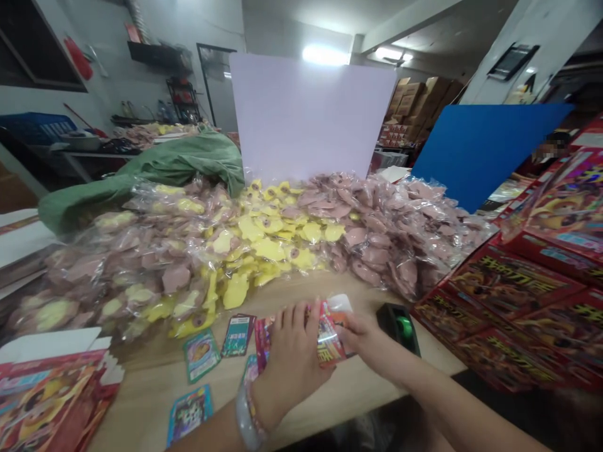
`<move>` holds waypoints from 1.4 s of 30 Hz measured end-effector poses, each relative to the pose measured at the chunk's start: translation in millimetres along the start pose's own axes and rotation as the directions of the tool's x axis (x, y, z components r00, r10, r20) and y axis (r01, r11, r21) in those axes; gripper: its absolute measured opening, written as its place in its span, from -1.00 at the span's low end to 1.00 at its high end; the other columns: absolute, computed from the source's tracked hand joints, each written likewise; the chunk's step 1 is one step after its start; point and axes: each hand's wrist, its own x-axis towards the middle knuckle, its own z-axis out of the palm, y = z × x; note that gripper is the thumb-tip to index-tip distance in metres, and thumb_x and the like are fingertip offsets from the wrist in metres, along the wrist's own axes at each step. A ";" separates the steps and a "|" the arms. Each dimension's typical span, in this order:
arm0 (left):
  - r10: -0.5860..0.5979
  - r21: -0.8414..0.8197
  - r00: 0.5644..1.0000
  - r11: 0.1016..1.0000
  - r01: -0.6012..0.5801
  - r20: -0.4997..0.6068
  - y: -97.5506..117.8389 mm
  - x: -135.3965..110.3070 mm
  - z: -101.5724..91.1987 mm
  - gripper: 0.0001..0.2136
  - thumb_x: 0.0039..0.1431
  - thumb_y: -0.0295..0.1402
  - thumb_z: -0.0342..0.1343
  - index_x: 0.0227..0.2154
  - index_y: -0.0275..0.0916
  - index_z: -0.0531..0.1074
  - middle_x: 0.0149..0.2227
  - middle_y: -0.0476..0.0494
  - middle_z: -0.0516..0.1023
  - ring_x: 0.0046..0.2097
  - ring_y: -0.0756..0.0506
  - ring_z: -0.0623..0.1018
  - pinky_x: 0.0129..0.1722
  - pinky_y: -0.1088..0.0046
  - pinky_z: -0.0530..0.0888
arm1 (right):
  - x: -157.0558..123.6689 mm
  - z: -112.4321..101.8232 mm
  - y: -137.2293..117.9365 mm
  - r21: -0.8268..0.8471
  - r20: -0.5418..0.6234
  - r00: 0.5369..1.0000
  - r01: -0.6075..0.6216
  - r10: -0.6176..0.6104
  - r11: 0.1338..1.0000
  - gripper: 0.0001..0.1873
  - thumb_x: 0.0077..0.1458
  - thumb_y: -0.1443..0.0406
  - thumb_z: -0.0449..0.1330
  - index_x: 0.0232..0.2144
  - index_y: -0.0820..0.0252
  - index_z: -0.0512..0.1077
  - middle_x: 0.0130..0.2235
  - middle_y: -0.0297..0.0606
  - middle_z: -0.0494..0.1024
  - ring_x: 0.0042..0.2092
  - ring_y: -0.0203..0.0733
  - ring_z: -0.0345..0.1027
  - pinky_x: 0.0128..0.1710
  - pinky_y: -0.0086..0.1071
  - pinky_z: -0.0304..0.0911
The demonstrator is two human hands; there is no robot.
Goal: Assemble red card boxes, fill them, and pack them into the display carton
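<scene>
My left hand [291, 358] lies on a small red printed box [330, 342] on the wooden table [141, 402], fingers curled over its near side. My right hand [365, 336] grips the same box from the right end, where a white flap shows. Several printed cards [201, 355] lie flat on the table to the left of my hands. A large heap of pink and yellow items in clear plastic bags [264, 245] fills the table beyond them.
A black tape dispenser with a green roll [400, 326] sits just right of my hands. Stacked red printed boxes [509, 301] crowd the right side, and flat red cartons [42, 395] lie at the lower left. A white board [306, 119], a blue board [480, 150] and green cloth [179, 163] stand behind.
</scene>
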 end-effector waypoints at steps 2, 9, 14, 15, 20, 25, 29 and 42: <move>-0.091 -0.075 0.995 0.993 0.089 -0.033 10.9 -3.3 3.2 -0.14 -0.26 -0.21 0.23 0.16 -0.33 0.02 0.03 -0.34 0.20 0.04 -0.35 0.18 0.06 0.04 0.08 | -7.9 6.4 1.5 0.164 0.068 0.997 -0.058 0.047 0.985 -0.67 -0.02 0.13 0.13 -0.19 0.11 0.41 -0.30 -0.32 0.51 -0.25 -0.18 0.34 -0.21 -0.29 0.25; -0.073 -0.704 0.882 0.573 0.419 0.465 26.9 -56.4 11.5 -0.01 -0.25 -0.26 0.25 0.22 -0.26 -0.24 0.10 -0.31 0.18 0.07 -0.28 0.26 0.02 0.20 0.27 | -45.8 5.8 6.3 -0.185 0.449 0.849 -0.218 0.280 0.958 -0.58 0.08 0.06 0.05 -0.25 0.29 0.45 -0.36 -0.24 0.47 -0.33 -0.25 0.31 -0.25 -0.38 0.22; 0.106 -0.908 0.902 0.094 0.409 0.418 19.0 -86.0 23.9 -0.13 -0.01 -0.11 0.13 0.22 -0.25 -0.30 0.08 -0.33 0.25 -0.02 -0.21 0.40 -0.03 0.25 0.34 | -87.1 4.0 -9.2 -0.406 0.322 0.908 -0.122 0.267 0.906 -0.68 0.03 0.08 0.10 -0.26 0.13 0.45 -0.37 -0.30 0.47 -0.34 -0.22 0.29 -0.32 -0.45 0.22; 0.104 -0.922 0.917 0.104 0.374 0.384 20.4 -88.5 25.3 -0.15 -0.01 -0.11 0.14 0.21 -0.24 -0.25 0.06 -0.31 0.28 -0.02 -0.22 0.40 -0.01 0.25 0.33 | -96.3 3.9 -11.2 -0.448 0.251 0.938 -0.108 0.241 0.888 -0.68 0.00 0.09 0.14 -0.22 0.09 0.44 -0.34 -0.30 0.47 -0.31 -0.20 0.29 -0.31 -0.45 0.23; 0.011 -0.913 0.959 0.307 0.268 0.285 36.5 -94.6 27.1 -0.30 -0.01 -0.08 0.14 0.16 -0.18 0.02 0.16 -0.21 0.19 0.15 -0.28 0.22 0.13 0.25 0.17 | -124.2 1.4 -8.6 -0.650 0.048 0.997 -0.018 0.064 0.760 -0.52 -0.05 0.11 0.19 -0.04 0.02 0.31 -0.31 -0.29 0.46 -0.32 -0.19 0.33 -0.30 -0.43 0.26; -0.101 -0.922 0.962 0.275 0.272 0.254 50.4 -106.1 33.7 -0.35 0.05 -0.07 0.06 0.15 -0.21 0.00 0.17 -0.23 0.17 0.16 -0.23 0.22 0.12 0.32 0.20 | -112.1 6.3 -23.8 -0.834 0.141 0.985 0.171 -0.097 0.525 -0.78 0.02 0.28 0.13 -0.23 0.09 0.45 -0.26 -0.16 0.46 -0.23 -0.10 0.30 -0.21 -0.27 0.23; -0.116 -0.890 0.927 0.261 0.374 0.356 44.4 -120.6 35.7 -0.40 0.04 -0.08 0.08 0.08 -0.22 0.06 0.04 -0.26 0.33 0.01 -0.19 0.39 -0.02 0.35 0.34 | -108.4 6.2 -22.0 -0.650 0.267 0.963 0.205 -0.032 0.732 -0.80 0.10 0.27 0.06 -0.28 0.05 0.48 -0.28 -0.24 0.50 -0.21 -0.18 0.33 -0.16 -0.30 0.23; -0.182 -0.711 0.846 0.471 0.523 0.502 48.2 -98.4 25.3 -0.63 -0.01 -0.36 0.07 -0.13 -0.25 0.12 -0.31 -0.10 0.44 -0.31 -0.07 0.45 -0.27 0.41 0.37 | -119.7 0.5 48.2 0.283 0.184 0.937 -0.339 0.297 0.897 -0.54 -0.01 0.13 0.16 -0.07 0.21 0.40 -0.12 -0.15 0.50 -0.12 -0.08 0.36 -0.08 -0.24 0.20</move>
